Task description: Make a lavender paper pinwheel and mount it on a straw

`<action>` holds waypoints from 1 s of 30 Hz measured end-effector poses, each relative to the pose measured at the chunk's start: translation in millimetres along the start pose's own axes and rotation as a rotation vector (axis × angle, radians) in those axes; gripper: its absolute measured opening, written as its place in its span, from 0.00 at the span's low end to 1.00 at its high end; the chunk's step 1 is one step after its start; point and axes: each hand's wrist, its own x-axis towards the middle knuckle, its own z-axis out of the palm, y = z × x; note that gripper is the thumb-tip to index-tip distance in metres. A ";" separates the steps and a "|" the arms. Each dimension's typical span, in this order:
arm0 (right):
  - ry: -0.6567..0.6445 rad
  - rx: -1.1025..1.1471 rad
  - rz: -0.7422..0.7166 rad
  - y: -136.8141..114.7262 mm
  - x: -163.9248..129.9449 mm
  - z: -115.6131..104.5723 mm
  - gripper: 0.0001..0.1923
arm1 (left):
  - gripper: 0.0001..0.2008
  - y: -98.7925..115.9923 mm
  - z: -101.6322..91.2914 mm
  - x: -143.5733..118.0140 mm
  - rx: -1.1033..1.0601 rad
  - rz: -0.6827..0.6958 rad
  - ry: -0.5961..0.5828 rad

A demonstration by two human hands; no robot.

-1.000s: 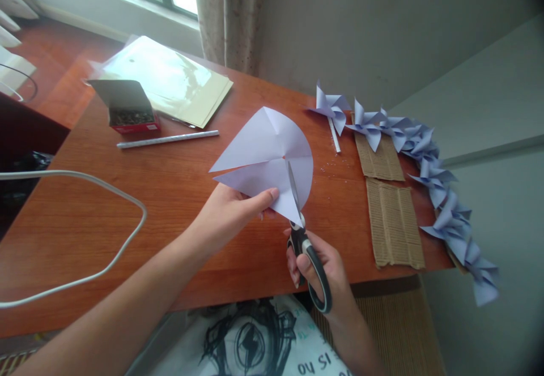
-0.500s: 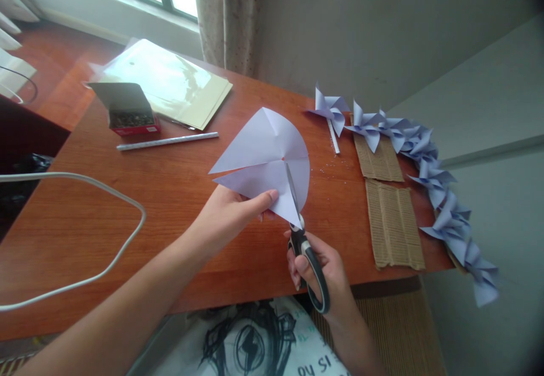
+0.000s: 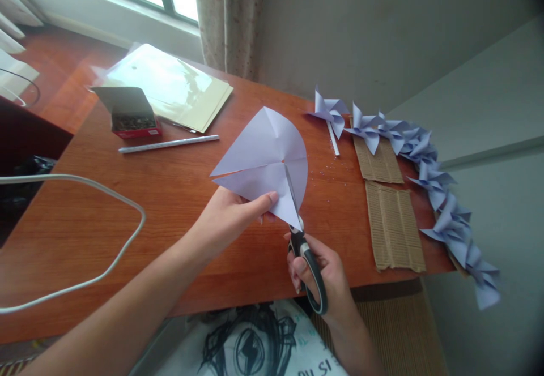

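Observation:
A pale lilac sheet of paper [image 3: 259, 149] with creases and a small hole near its middle is held over the table. My left hand [image 3: 238, 209] pinches its lower edge, thumb on top and fingers mostly hidden beneath. One slit runs in from the paper's left corner. In my right hand [image 3: 325, 268] are black and grey scissors [image 3: 306, 251], gripped by the handles. A blade lies over the paper along its lower right part, its tip near the small hole; the other blade is hidden under the sheet.
Several paper pinwheels [image 3: 437, 180] line the table's right side beside two cardboard pieces [image 3: 393, 226]. Farther left are an open red box [image 3: 136, 129] of small dark pieces, a silvery stick [image 3: 170, 144] and a stack of folders [image 3: 170, 87]. A white cable [image 3: 142, 214] loops at left.
The paper's slit looks slightly narrower, and its right edge sits a little farther left. Both hands keep their hold, with the scissors almost unmoved.

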 end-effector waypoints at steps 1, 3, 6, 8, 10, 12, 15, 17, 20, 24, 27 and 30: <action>-0.002 0.000 0.000 -0.1 -0.1 0.3 0.27 | 0.12 0.1 -0.3 0.2 0.002 -0.002 -0.003; -0.006 0.001 0.000 -0.5 -0.1 0.9 0.27 | 0.12 -0.2 -0.9 0.5 0.010 0.000 -0.007; 0.003 0.008 0.007 -1.3 -0.1 1.8 0.26 | 0.12 -1.2 -0.9 0.4 0.009 0.008 -0.006; 0.001 0.010 0.002 -2.2 -0.2 2.6 0.26 | 0.12 -1.6 -0.4 0.0 0.001 0.005 -0.001; 0.003 0.009 -0.001 -3.4 -0.5 3.8 0.26 | 0.12 -1.5 0.1 -0.4 -0.005 -0.004 0.001; 0.026 0.010 0.008 -5.0 -1.0 5.5 0.26 | 0.12 -1.0 0.3 -0.7 -0.005 -0.009 0.001; 0.052 0.010 0.020 -7.3 -1.7 7.9 0.27 | 0.12 -0.3 0.2 -1.0 -0.007 -0.010 0.000; 0.058 0.008 0.021 -8.2 -2.0 8.8 0.27 | 0.12 0.1 0.1 -1.1 -0.003 -0.007 0.005; 0.060 0.004 0.017 -8.7 -2.1 9.3 0.26 | 0.12 0.3 0.3 -1.0 0.008 -0.001 0.011; 0.055 -0.006 0.007 -8.3 -1.8 9.8 0.26 | 0.12 0.2 1.0 -0.8 0.002 -0.001 0.013; 0.058 -0.015 -0.001 -7.0 -1.1 8.7 0.25 | 0.12 -0.1 1.4 -1.0 0.001 -0.002 0.019; 0.040 -0.005 0.002 -4.1 0.1 4.7 0.25 | 0.12 0.0 1.2 -1.3 0.009 0.000 0.021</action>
